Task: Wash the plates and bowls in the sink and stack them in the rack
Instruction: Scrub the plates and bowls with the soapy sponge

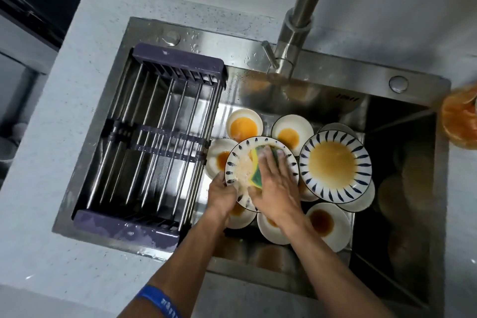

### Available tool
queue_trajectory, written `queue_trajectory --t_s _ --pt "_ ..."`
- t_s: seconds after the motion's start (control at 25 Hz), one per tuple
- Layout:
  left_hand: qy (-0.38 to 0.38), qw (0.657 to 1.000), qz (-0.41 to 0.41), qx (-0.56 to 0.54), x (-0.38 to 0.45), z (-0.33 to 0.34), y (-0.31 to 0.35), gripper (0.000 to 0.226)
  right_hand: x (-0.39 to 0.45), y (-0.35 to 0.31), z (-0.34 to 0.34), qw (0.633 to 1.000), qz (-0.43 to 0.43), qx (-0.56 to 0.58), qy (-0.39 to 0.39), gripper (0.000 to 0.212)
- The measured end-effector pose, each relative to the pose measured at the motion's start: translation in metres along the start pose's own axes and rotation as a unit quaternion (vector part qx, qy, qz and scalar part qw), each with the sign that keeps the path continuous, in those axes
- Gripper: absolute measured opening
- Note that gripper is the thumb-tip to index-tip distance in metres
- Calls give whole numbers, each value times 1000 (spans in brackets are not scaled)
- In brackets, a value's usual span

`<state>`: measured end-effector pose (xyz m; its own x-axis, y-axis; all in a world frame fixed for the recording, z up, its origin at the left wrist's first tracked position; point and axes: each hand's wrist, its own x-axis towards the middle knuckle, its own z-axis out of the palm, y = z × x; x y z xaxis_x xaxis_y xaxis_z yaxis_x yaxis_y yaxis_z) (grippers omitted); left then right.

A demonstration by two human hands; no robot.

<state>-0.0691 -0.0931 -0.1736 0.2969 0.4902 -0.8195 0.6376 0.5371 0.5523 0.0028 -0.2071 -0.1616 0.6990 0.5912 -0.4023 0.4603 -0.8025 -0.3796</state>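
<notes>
My left hand [222, 195] grips the near-left rim of a blue-striped plate [241, 160] held over the steel sink [400, 214]. My right hand [276, 183] presses a yellow-and-green sponge [258, 175] flat onto the plate's soapy inside. A second blue-striped plate [335, 164] with brown sauce lies to the right. Several white bowls with orange or brown residue lie around, such as one [244, 124] behind and one [329, 224] in front right. The purple-ended wire rack [154, 142] spans the sink's left half and holds nothing.
The steel faucet [296, 26] rises behind the sink, its spout overhead. An orange container [459, 119] stands on the counter at the right edge. Pale speckled countertop [64, 162] surrounds the sink. The sink's right part is dark, with dim dish reflections.
</notes>
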Motion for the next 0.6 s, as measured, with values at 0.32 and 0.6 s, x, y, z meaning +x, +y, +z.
queue_trajectory --t_s 0.32,0.6 --pt "-86 991 25 -94 -46 -3 25 40 -17 -27 -21 993 -9 72 89 66" --pt "-40 992 55 -105 -60 -2 32 38 -30 -19 -40 992 -15 82 95 64"
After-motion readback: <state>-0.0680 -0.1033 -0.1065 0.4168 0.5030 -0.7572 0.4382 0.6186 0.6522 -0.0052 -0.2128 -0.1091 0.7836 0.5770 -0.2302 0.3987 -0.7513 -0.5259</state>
